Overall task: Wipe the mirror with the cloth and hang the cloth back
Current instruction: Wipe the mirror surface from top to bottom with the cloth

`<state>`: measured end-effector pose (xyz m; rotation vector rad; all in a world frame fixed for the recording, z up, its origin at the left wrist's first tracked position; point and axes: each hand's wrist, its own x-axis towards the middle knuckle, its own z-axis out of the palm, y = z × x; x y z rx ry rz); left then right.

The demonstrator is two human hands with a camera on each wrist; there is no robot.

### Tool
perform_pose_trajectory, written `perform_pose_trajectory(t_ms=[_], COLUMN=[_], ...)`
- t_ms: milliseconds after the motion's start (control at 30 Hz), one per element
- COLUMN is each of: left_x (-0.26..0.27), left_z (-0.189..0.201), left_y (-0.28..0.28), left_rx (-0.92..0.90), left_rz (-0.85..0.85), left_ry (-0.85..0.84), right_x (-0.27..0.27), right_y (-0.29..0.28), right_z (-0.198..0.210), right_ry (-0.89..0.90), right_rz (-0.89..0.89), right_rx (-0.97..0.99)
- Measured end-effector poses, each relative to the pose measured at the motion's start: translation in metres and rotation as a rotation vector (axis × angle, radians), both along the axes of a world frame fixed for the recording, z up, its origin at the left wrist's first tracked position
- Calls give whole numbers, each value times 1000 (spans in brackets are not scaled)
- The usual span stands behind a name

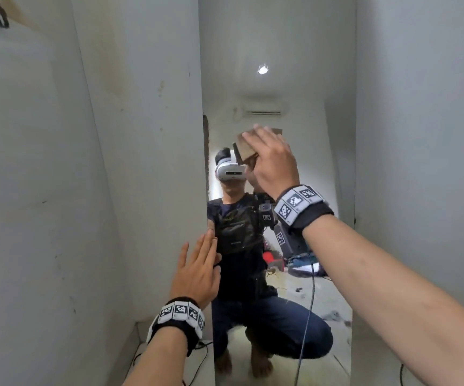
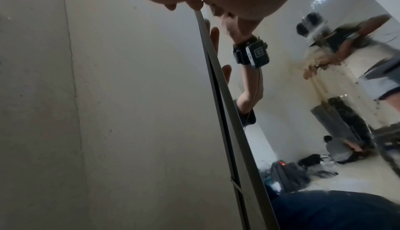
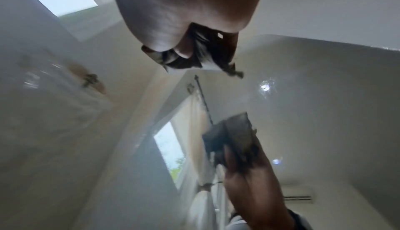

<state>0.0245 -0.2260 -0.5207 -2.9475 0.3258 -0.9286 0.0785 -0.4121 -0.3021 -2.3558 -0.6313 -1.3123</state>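
Head view: your right hand [image 1: 274, 160] presses the folded cloth [image 1: 246, 151] flat to the mirror [image 1: 289, 87], fingers clamped over it; your left hand [image 1: 197, 271], fingers straight, steadies the mirror's edge.

Left wrist: fingertips [image 2: 198, 5] rest on that edge.

Right wrist: cloth bunched under the palm for pressure.

The pale floor [image 1: 375, 366] shows on both sides of the mirror [image 1: 281, 316]. One black cable [image 1: 203, 358] lies on it below the left grip [image 1: 197, 271]. A second cable [image 1: 401, 373] lies well below the right grip [image 1: 272, 160].
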Motion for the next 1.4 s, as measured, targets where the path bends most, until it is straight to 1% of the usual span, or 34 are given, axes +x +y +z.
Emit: perform_pose_trajectory(t_ms=[33,100,200,333,433,500,533,600,667,733,800,833,867,900,933,967,1000,1067,1100,1167,1267,1400], left_x=[2,4,3,1,1,0,-1,-3,-4,-5,-5,-5,-5,-5,-5,-5,-5,-3,-2,2,0,-4], left_z=[-2,-10,-25,-43,-46,-44,-43,-44,-45,-45,-46,-46,-46,-46,-46,-46,-46,-46,-45,-45,-47,-51], left_y=[1,0,-4,-5,-5,-6,-6,-6,-7,-8,-8,-8,-8,-7,-7,-7,-6,-6,-6,-6,-7,-6], left_rx=[3,-1,-22,-43,-37,-32,-32,-38,-55,-66,-62,-61,-64,-68,-70,-69,-66,-60,-58,-65,-91,-173], left_rz=[-2,-9,-14,-16,-12,-11,-10,-11,-14,-14,-7,-5,-4,-5,-8,-9,-10,-11,-10,-9,-20,-23], left_ry=[12,24,39,78,78,71,72,81,78,82,80,79,80,85,89,89,88,90,89,95,91,77], right_x=[6,13,4,-32,-64,-83,-91,-100,-99,-87,-67,-55,-43,-32,-23,-15,-8,1,1,-7,-26,-54], right_y=[1,2,-2,-10,-14,-15,-16,-19,-19,-12,1,8,16,23,31,39,45,48,45,38,25,7], right_z=[-5,-34,-108,-222,-296,-325,-334,-335,-314,-269,-201,-165,-128,-94,-68,-51,-47,-69,-90,-141,-214,-283], right_ry=[54,139,128,166,319,447,481,468,349,180,12,-62,-122,-146,-119,-50,22,90,95,86,133,220], right_rz=[-29,-62,-60,-48,-23,-10,-13,15,81,132,133,113,92,72,51,23,-17,-71,-65,-31,0,-8], right_rx=[-69,-191,-281,-339,-361,-426,-445,-397,-239,-16,165,208,220,198,139,50,-59,-221,-244,-235,-255,-295])
